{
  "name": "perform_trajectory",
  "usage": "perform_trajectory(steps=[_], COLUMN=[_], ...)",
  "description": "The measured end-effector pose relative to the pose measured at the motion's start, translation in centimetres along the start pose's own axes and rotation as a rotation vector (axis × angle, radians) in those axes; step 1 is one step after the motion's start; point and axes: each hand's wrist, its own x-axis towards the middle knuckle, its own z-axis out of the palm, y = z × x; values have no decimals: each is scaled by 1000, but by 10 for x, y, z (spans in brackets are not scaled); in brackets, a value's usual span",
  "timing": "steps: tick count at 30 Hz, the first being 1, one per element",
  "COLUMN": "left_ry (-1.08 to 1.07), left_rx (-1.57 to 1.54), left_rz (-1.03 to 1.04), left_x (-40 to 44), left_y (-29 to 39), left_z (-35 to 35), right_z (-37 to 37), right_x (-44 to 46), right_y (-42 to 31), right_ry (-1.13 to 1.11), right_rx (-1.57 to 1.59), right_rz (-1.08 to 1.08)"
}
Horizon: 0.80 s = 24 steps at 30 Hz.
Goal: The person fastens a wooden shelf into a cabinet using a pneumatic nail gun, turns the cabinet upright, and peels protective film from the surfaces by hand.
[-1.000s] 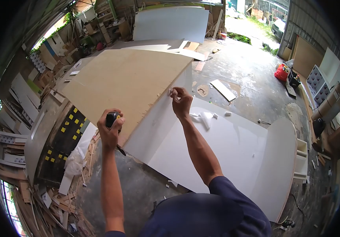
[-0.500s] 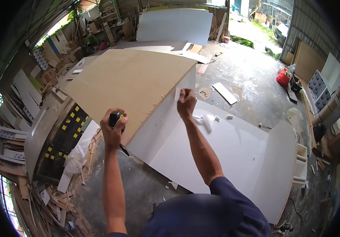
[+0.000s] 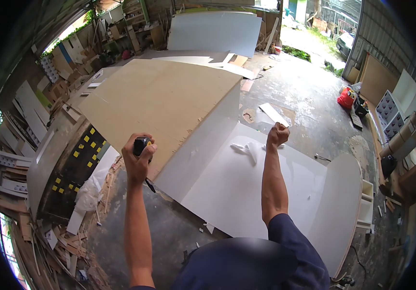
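My left hand (image 3: 136,162) is closed around a black tape measure (image 3: 141,143) with a bit of yellow on it, and a dark strap (image 3: 150,185) hangs below. It is over the near edge of a large tan wooden panel (image 3: 164,96), which tops a white-sided box structure (image 3: 198,150). My right hand (image 3: 278,136) is a closed fist above the far edge of the white inner panel (image 3: 246,193). Whatever its fingers hold, if anything, is hidden. White crumpled scraps (image 3: 251,151) lie on that panel, left of the fist.
A white curved end piece (image 3: 345,208) rises at the right. A white board (image 3: 273,114) lies on the concrete floor beyond. Wood offcuts (image 3: 68,241) and plastic wrap (image 3: 91,193) clutter the left side. A red bag (image 3: 346,97) stands at the right.
My right hand has moved to the right, away from the wooden panel's edge and over the white panel's far side. My left hand stays in place with the tape measure.
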Motion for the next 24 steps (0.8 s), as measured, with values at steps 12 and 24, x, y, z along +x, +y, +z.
perform_trajectory(steps=[12,24], left_ry=[-11,2], left_rx=[16,19], left_rz=[-17,2], left_x=[0,1], left_y=[2,1], left_z=[-2,-2], right_z=[14,56], right_x=[-70,-111], right_y=[-26,-30], right_ry=[-803,-632], right_rx=[-57,23], right_rz=[-354,-435])
